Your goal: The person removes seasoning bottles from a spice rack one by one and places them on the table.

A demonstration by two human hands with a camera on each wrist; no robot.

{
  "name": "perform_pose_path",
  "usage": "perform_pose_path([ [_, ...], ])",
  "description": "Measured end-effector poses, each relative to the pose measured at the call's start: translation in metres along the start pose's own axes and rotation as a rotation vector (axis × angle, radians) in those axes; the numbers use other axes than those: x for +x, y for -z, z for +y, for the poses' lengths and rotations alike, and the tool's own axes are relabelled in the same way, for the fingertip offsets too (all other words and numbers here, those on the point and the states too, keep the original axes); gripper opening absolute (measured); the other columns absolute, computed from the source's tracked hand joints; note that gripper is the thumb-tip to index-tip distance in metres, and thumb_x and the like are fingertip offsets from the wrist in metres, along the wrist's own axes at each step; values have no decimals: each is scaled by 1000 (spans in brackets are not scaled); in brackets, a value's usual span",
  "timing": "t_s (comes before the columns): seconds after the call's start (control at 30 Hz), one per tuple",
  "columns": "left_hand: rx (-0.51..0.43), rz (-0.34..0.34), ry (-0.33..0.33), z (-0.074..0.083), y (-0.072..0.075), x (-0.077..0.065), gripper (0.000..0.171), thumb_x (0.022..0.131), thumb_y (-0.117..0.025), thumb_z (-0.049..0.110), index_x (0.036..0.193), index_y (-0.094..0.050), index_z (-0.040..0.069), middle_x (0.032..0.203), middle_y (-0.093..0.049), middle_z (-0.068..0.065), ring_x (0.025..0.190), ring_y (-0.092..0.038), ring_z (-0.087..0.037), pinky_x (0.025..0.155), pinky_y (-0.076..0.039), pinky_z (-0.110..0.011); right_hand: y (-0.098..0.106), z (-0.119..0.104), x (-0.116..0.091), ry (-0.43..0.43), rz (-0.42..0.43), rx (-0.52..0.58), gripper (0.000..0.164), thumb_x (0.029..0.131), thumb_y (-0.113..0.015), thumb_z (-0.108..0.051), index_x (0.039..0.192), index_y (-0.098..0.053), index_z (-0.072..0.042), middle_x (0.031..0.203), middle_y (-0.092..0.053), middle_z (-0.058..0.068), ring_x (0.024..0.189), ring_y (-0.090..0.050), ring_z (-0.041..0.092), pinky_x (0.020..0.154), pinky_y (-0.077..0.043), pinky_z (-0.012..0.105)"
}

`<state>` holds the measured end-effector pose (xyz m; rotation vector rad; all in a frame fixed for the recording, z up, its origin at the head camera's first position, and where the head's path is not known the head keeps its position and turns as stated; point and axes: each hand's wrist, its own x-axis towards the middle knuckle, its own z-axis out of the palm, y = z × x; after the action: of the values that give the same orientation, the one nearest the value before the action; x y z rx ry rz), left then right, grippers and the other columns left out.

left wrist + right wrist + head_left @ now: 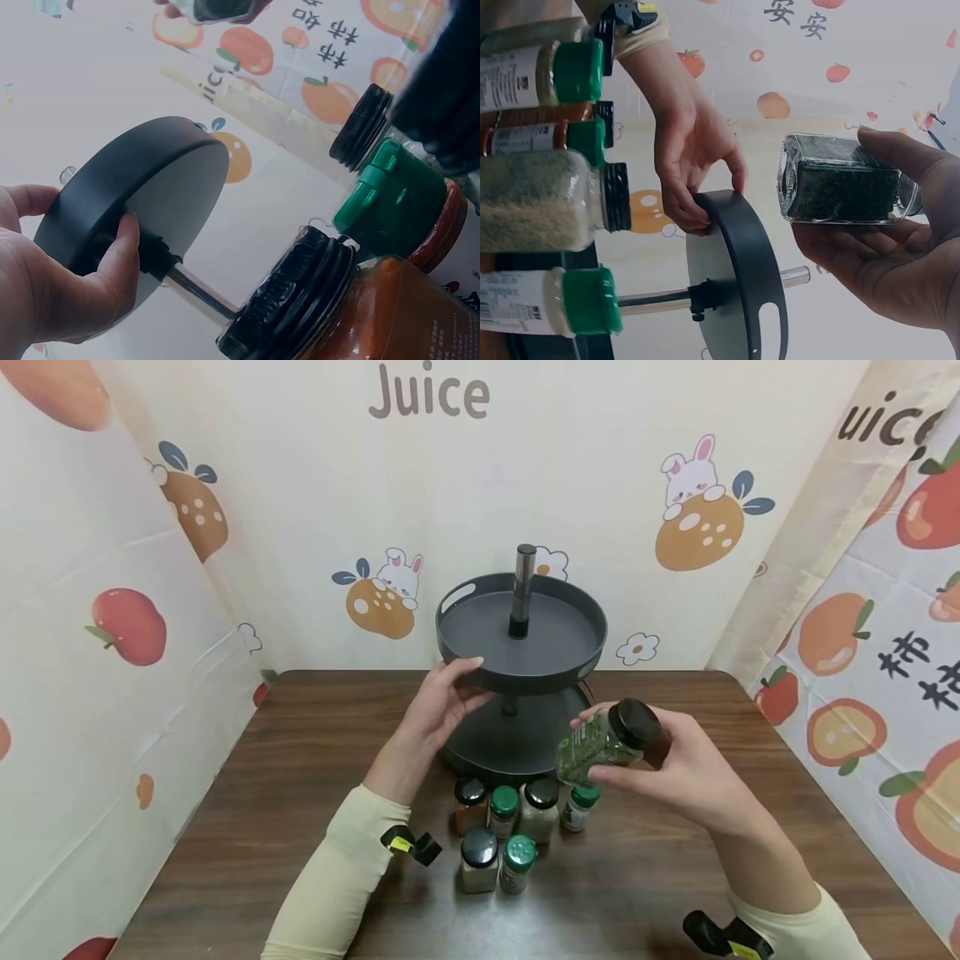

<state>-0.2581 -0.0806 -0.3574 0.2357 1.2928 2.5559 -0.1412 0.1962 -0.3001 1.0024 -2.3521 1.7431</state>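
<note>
A two-tier round black rack stands at the table's back, an upper tray point(558, 647) over a lower tray point(491, 739). My left hand point(437, 714) grips the upper tray's rim at its near left, thumb and fingers on opposite sides of it. In my right hand point(686, 768) is a clear spice jar point(588, 750) of dried green herbs with a black lid, held tilted in front of the rack's right side. The right wrist view shows thumb and fingers round this jar point(844, 180). Both trays show no jars on their visible surfaces.
Several spice jars cluster before the rack, including an orange-brown jar point(470, 814), a large pale jar point(538, 814), a green-capped jar point(517, 864) and a black-capped jar point(479, 864). A metal post point(523, 585) rises from the upper tray. Printed curtains enclose the wooden table point(300, 760).
</note>
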Motion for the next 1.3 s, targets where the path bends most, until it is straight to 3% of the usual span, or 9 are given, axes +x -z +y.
perform_pose_path([
  [0.13,11,0,-1,0,-1,1,60,95,-59,12,147,-33,0,122,-53,-19,92,-64,-20,94,-53,-42,-4,3,-9,-3,2,-1,54,74,-78,13,124,-63,0,121,-65,18,105,-63,30,80,-60,25],
  [0.23,14,4,-1,-1,-1,1,60,94,-59,13,147,-33,-1,122,-53,-19,92,-64,-20,89,-56,-39,-5,4,-11,5,-2,-4,54,74,-78,13,124,-62,0,120,-66,18,106,-63,30,80,-60,24],
  [0.53,8,-10,10,-4,-3,1,62,95,-58,12,150,-31,3,129,-50,-20,95,-62,-21,103,-41,-52,-4,16,-21,24,-73,50,52,75,-78,13,124,-61,3,119,-65,22,105,-62,32,83,-59,26],
  [0.9,18,-3,-8,-1,0,0,59,95,-58,12,148,-33,-1,117,-56,-16,92,-64,-20,86,-59,-36,-17,44,-39,-58,-220,71,52,78,-81,-1,126,-61,-1,120,-67,15,102,-64,29,86,-59,30],
  [1.1,16,-3,-8,-1,0,0,61,94,-59,12,147,-32,-3,116,-56,-16,89,-64,-19,85,-59,-36,-29,60,-49,-81,-309,123,52,81,-79,-4,129,-59,-1,121,-66,18,105,-64,28,87,-59,35],
  [1.3,21,-7,-12,-2,0,1,63,94,-59,13,148,-31,-4,119,-53,-19,88,-63,-20,91,-54,-41,-39,73,-57,-98,-352,96,51,83,-79,-11,129,-60,-4,123,-66,14,110,-62,26,87,-59,37],
])
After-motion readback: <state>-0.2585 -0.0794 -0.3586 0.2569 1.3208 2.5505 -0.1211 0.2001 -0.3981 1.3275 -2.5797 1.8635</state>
